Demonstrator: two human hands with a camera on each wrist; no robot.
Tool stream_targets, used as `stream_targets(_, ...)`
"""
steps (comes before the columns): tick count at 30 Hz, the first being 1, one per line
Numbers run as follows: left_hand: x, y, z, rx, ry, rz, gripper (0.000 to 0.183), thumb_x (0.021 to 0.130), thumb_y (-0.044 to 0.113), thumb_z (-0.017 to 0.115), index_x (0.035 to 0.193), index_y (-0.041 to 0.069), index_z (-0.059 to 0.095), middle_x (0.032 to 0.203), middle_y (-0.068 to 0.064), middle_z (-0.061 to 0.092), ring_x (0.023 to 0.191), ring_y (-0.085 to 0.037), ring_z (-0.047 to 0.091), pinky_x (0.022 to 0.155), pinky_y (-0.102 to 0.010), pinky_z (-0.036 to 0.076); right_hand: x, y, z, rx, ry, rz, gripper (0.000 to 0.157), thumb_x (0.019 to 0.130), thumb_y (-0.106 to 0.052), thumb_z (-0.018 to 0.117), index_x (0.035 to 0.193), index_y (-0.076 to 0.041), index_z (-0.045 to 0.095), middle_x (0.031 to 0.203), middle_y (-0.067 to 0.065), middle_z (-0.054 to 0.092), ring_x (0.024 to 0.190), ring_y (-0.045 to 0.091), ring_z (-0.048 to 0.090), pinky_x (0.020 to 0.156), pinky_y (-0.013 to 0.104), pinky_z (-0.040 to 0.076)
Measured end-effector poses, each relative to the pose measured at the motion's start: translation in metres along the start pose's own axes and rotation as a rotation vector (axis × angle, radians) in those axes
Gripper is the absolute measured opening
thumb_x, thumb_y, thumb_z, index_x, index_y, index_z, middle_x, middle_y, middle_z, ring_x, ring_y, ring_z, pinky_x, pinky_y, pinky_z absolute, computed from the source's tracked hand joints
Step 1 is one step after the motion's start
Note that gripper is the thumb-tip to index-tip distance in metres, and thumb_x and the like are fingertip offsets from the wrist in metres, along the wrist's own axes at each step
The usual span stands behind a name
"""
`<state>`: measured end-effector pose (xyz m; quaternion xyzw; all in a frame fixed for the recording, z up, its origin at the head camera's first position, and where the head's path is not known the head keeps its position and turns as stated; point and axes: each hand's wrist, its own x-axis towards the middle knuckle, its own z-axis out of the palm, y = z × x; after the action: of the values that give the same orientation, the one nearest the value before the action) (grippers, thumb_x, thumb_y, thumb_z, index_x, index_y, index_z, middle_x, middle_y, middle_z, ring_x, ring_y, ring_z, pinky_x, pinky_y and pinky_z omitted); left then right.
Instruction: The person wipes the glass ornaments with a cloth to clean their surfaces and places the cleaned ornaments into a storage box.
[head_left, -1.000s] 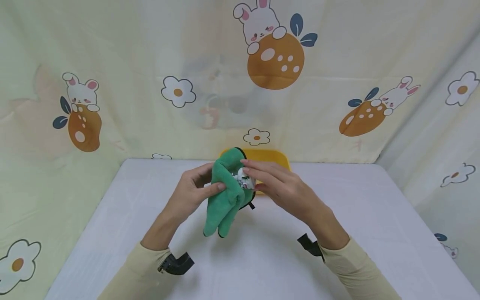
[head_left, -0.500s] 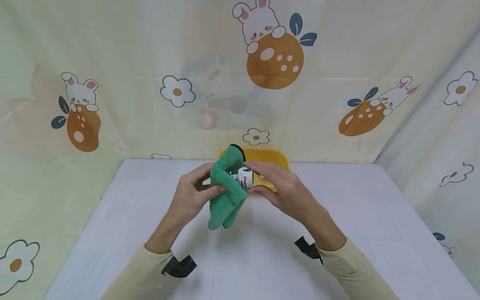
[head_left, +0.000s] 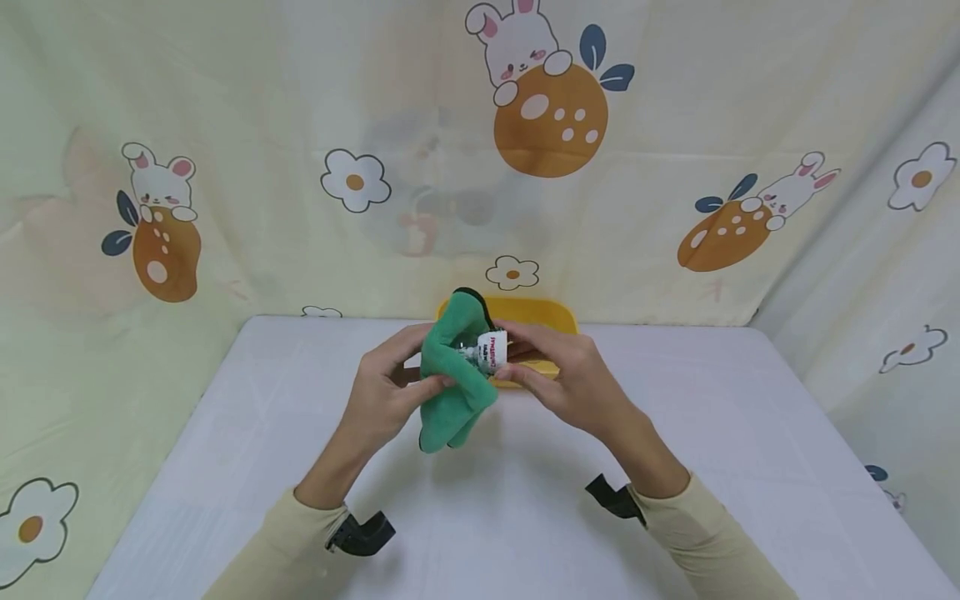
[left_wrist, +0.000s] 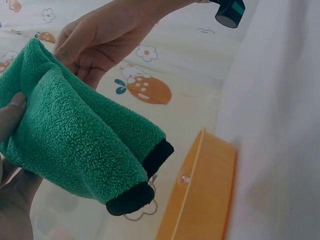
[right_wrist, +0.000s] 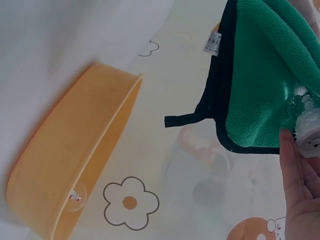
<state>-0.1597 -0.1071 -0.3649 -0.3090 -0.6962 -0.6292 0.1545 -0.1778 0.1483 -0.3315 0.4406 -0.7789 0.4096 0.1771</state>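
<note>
A green cloth (head_left: 450, 412) with a black edge is folded round a small snow globe with a white base (head_left: 492, 352), which carries red and dark lettering. My left hand (head_left: 385, 379) grips the cloth from the left, thumb on the near side. My right hand (head_left: 573, 375) holds the white base between thumb and fingers. In the right wrist view, clear glass shows above the snow globe's base (right_wrist: 308, 134), against the cloth (right_wrist: 255, 95). From the left wrist view the cloth (left_wrist: 80, 135) hides the globe.
Behind the hands, a yellow bin (head_left: 540, 312) stands at the far edge of the white table (head_left: 675, 400). Inside it, a small clear round thing (right_wrist: 76, 196) with white and red parts shows. A printed curtain (head_left: 285, 108) hangs behind the table.
The white base has turned in my right hand, so its lettering shows differently. The cloth's lower corners have risen slightly. Both hands stay nearly in the same place.
</note>
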Motion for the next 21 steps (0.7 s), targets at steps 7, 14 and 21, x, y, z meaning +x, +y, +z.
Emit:
stream_targets(7, -0.0006, -0.0014, 0.0011, 0.057, -0.002, 0.043, 0.057, 0.084, -0.010, 0.077, 0.137, 0.003, 0.061, 0.134, -0.011, 0.063, 0.122, -0.025, 0.061, 0.088, -0.035, 0.061, 0.0014, -0.0035, -0.0017, 0.067, -0.024, 0.147, 0.043, 0.087, -0.002, 0.078, 0.128, 0.003, 0.065, 0.108, 0.010, 0.074, 0.090, 0.017, 0.074, 0.081, 0.026, 0.062)
stream_targets(14, 0.0000, -0.0010, 0.0015, 0.069, 0.008, 0.067, 0.059, 0.083, -0.011, 0.077, 0.138, 0.000, 0.060, 0.137, -0.013, 0.060, 0.126, -0.026, 0.059, 0.090, -0.034, 0.060, 0.0018, -0.0058, -0.0005, 0.123, -0.055, 0.227, 0.043, 0.091, -0.006, 0.074, 0.132, 0.002, 0.063, 0.114, 0.011, 0.072, 0.096, 0.018, 0.074, 0.085, 0.026, 0.061)
stream_targets(21, 0.0012, -0.0006, 0.0005, -0.005, 0.011, 0.044, 0.057, 0.084, -0.013, 0.074, 0.137, 0.001, 0.060, 0.135, -0.013, 0.061, 0.123, -0.025, 0.060, 0.087, -0.038, 0.062, 0.0012, -0.0066, 0.0025, 0.090, -0.048, 0.159, 0.047, 0.092, -0.001, 0.073, 0.136, 0.001, 0.058, 0.115, 0.012, 0.069, 0.097, 0.020, 0.071, 0.088, 0.031, 0.061)
